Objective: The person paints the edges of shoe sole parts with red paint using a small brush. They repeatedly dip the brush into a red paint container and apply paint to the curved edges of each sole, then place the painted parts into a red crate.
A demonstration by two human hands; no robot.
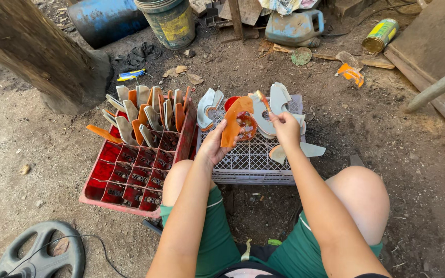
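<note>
An orange curved cut-out piece (231, 126), flat and painted, is held upright over the grey lattice crate (253, 159) by the left hand (213, 145), whose fingers wrap its lower edge in a firm clasp. The right hand (287, 128) is pinched narrowly around a thin brush (263, 101) with an orange-stained tip, held just beside the piece. Between the two hands, on the crate's top, sits a small open pot of orange paint (245, 125); what it is made of is hard to tell. The crate also bears several unpainted pale curved pieces (276, 103), leaning and lying around its far and right edges. To the left, touching the grey crate, stands a red compartmented bottle crate (130, 172). Its far cells are filled with upright pieces (145, 116), some orange and some pale, while the near cells hold nothing but their dividers.
</note>
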